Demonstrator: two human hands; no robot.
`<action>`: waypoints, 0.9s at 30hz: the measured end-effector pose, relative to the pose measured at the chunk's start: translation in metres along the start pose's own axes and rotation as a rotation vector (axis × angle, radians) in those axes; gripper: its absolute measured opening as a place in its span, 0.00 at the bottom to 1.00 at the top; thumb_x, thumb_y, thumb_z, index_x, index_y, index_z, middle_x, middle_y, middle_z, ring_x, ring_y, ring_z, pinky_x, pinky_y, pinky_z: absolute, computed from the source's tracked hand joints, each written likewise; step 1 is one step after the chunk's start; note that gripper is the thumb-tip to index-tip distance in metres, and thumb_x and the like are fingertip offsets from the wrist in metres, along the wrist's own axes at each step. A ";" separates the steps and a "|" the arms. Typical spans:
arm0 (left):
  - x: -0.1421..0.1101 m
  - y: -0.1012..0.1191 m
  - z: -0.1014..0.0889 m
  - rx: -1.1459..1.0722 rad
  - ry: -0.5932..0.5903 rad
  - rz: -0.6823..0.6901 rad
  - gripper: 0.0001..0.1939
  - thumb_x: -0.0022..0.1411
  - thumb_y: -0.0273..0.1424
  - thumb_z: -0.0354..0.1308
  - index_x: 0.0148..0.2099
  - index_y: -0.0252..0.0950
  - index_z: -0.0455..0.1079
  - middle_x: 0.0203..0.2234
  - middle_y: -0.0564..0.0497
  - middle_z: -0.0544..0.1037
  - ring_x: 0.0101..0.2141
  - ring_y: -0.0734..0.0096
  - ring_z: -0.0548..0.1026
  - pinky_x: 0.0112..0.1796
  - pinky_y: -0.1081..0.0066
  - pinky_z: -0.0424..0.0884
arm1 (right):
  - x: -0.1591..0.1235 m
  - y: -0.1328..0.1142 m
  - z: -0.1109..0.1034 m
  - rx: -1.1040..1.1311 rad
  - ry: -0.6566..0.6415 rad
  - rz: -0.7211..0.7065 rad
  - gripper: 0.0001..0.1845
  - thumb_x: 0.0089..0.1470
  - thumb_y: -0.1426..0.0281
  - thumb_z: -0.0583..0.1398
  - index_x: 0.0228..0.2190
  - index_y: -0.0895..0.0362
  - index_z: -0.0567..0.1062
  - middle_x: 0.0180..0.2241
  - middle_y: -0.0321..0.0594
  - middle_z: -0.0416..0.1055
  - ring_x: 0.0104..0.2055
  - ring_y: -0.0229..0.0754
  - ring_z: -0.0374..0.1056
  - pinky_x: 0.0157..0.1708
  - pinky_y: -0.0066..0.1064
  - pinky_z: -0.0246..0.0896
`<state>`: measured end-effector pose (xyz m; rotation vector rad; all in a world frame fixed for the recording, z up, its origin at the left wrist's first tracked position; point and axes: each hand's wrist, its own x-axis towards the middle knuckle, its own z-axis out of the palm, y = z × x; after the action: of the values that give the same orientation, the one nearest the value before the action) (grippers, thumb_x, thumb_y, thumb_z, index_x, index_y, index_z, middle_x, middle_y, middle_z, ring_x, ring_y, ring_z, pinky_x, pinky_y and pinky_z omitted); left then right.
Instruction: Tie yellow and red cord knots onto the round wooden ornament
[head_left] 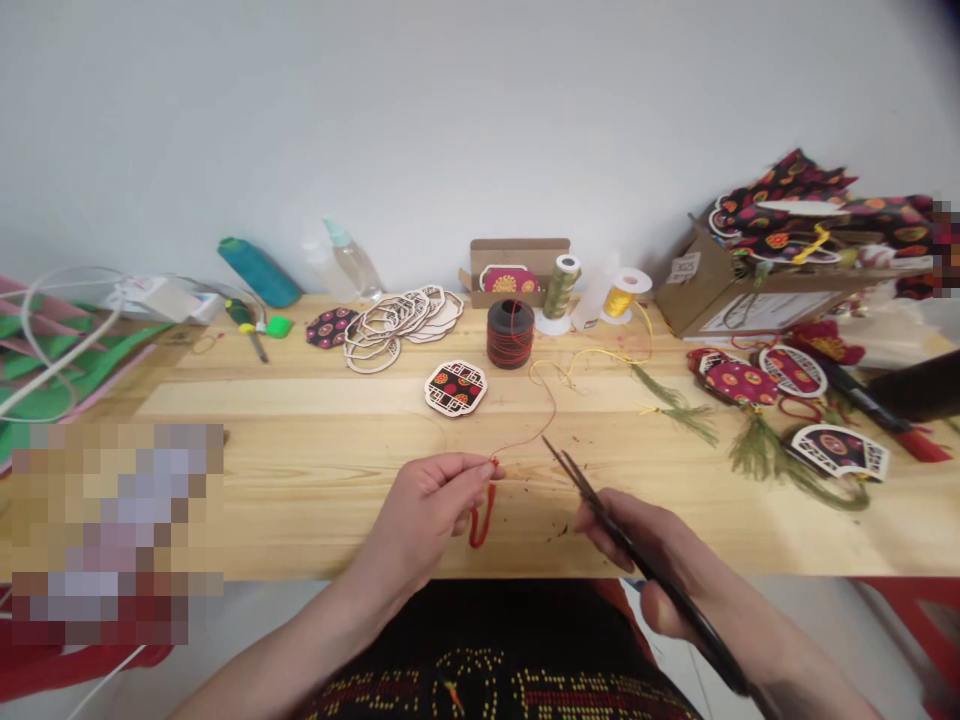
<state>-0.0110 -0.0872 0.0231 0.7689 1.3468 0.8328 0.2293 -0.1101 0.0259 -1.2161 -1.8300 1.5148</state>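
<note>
My left hand pinches a red cord near the table's front edge; a short loop of it hangs below my fingers. From the pinch the cord runs up and back to a black spool of red cord. My right hand grips black scissors, whose blades are slightly apart and point at the cord just right of my left fingers. A round ornament with a wooden fretwork frame lies flat behind my hands.
On the wooden table lie a stack of wooden frames, green and gold thread spools, tasselled ornaments and a cardboard box of fabric pieces at the right. A screwdriver and bottles stand at the back left.
</note>
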 end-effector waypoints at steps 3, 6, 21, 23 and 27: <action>-0.005 0.002 -0.001 0.034 0.005 0.055 0.11 0.52 0.37 0.62 0.31 0.33 0.77 0.14 0.58 0.60 0.17 0.83 0.52 0.19 0.77 0.47 | 0.005 -0.004 0.009 -0.002 -0.073 0.054 0.18 0.48 0.56 0.61 0.35 0.57 0.73 0.26 0.37 0.67 0.28 0.38 0.61 0.26 0.28 0.60; -0.008 0.003 -0.001 0.036 -0.012 0.088 0.10 0.54 0.36 0.61 0.32 0.34 0.77 0.15 0.57 0.64 0.17 0.82 0.55 0.19 0.77 0.50 | 0.011 -0.008 0.013 -0.034 -0.101 0.101 0.16 0.49 0.56 0.61 0.28 0.58 0.72 0.21 0.34 0.62 0.24 0.34 0.54 0.21 0.26 0.52; -0.010 0.002 -0.001 0.137 -0.115 0.102 0.12 0.58 0.33 0.55 0.23 0.36 0.70 0.14 0.57 0.64 0.17 0.80 0.57 0.19 0.76 0.50 | 0.022 -0.016 0.024 -0.032 -0.119 0.158 0.12 0.53 0.64 0.58 0.26 0.57 0.77 0.20 0.33 0.66 0.23 0.32 0.54 0.22 0.27 0.47; -0.010 0.001 -0.002 0.140 -0.117 0.111 0.14 0.58 0.33 0.55 0.22 0.35 0.68 0.14 0.56 0.64 0.17 0.80 0.58 0.19 0.76 0.51 | 0.022 -0.015 0.024 -0.032 -0.107 0.145 0.11 0.53 0.66 0.58 0.26 0.57 0.78 0.21 0.33 0.67 0.24 0.32 0.57 0.23 0.27 0.48; -0.009 0.000 -0.002 0.140 -0.122 0.113 0.14 0.58 0.34 0.55 0.22 0.35 0.69 0.14 0.57 0.63 0.18 0.80 0.59 0.20 0.77 0.52 | 0.024 -0.012 0.025 -0.037 -0.075 0.118 0.11 0.53 0.68 0.58 0.25 0.57 0.78 0.23 0.34 0.70 0.27 0.33 0.61 0.26 0.27 0.52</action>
<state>-0.0132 -0.0953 0.0274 0.9971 1.2710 0.7723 0.1939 -0.1029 0.0259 -1.3225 -1.8712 1.6163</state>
